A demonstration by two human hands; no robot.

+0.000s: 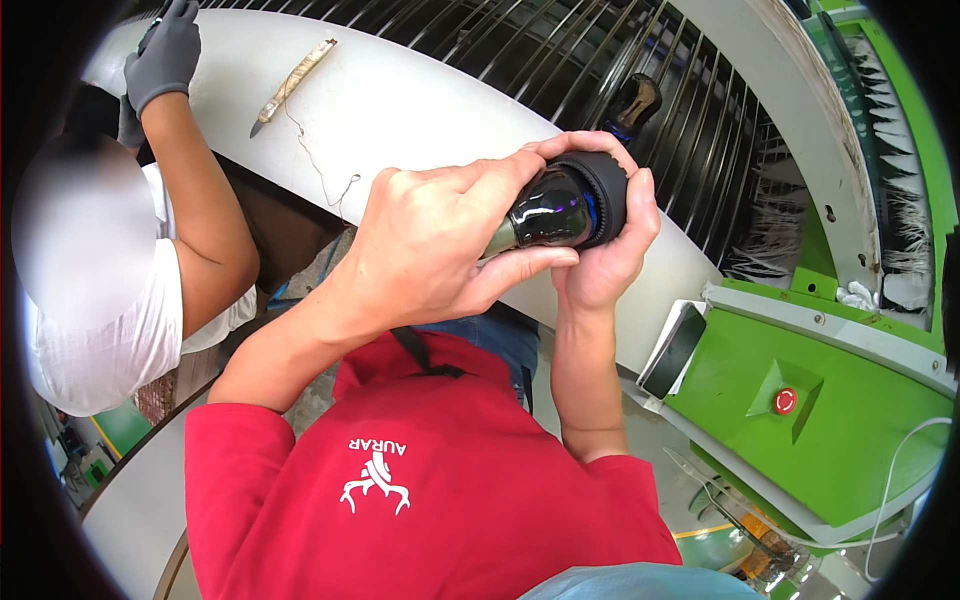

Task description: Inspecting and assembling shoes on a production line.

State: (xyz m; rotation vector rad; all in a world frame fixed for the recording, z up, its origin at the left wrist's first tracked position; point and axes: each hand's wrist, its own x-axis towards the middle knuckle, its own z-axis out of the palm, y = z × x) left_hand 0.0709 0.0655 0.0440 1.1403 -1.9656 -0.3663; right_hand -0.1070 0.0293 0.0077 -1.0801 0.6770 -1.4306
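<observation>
- The left hand [430,235] is wrapped around the narrow end of a dark glossy bottle-shaped part [548,212], with the thumb pressed along its underside and the fingers closed over the top.
- The right hand [610,250] is clamped on the black ribbed cap [606,195] at the wide end of that part, with the fingertips curled over the cap's rim.
- The part is held in the air between both hands, in front of the chest and above the white curved machine cover [400,100]; it rests on nothing.
- The cap is seen seated on the end of the part; whether it is fully tightened or partly loose cannot be told, so the work is judged to be mid-way, with the cap fitting not yet released by the hands.
- What the dark part holds inside cannot be told, since only reflections show on its glossy wall.
- On the white cover, well apart from the hands, a slim taped tool with a string [293,85] is lying.
- Behind the cover, a row of curved metal bars [560,70] is seen, with a second dark glossy piece [637,100] among them.
- To the right, a green machine housing [850,440] with a red button [785,401] is placed.
- At the upper left, a co-worker's grey-gloved hand [165,55] is resting at the cover's far edge.
</observation>
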